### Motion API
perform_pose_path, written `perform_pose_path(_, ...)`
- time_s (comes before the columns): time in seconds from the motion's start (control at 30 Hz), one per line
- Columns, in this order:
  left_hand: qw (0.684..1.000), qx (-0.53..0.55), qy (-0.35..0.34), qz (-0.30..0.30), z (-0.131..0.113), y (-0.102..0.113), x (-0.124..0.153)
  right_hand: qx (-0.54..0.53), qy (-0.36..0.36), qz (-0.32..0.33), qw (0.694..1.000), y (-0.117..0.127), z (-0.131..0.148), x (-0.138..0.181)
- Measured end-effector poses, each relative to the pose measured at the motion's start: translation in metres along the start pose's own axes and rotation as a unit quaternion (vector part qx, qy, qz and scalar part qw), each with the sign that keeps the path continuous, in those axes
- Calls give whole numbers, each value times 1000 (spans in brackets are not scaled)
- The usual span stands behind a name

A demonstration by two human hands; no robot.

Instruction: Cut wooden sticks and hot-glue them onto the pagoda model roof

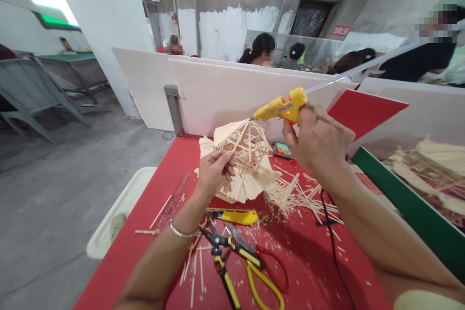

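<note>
My left hand (pixel 213 170) grips a small house-like model made of thin wooden sticks (pixel 244 164), tilted up off the red table (pixel 308 271). My right hand (pixel 317 143) is wrapped round a yellow hot glue gun (pixel 281 106) with a long clear glue stick out its back. The gun's nozzle touches the top of the model's stick frame. A silver bracelet sits on my left wrist.
Loose sticks (pixel 301 193) lie scattered right of the model. A yellow box cutter (pixel 238 217), pliers (pixel 221 252), red-and-yellow scissors (pixel 261 266) and a clear ruler (pixel 174 201) lie near me. The gun's black cord (pixel 332 242) trails right. White partition boards (pixel 218 92) stand behind; other people sit beyond.
</note>
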State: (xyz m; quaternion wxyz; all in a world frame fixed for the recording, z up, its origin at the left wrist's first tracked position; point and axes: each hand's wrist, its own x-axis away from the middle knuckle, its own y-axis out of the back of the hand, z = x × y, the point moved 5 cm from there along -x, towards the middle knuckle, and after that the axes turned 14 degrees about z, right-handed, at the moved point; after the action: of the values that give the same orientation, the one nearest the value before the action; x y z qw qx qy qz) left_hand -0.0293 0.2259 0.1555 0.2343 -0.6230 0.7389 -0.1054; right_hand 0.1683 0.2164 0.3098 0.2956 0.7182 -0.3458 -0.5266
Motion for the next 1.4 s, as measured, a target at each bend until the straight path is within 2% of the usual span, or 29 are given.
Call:
perform_pose_path(0.33,1000,-1,-7,-22,2,2,-1,-1,-3,-2,1000,-1,-1,0)
perform_pose_path(0.8,1000,6,0,-5,0,0,1,7,-4,-4,1000,2,2,0)
perform_pose_path(1.4,1000,-8,-10,-13,1,2,-1,-7,-2,12,1000,0,3,0)
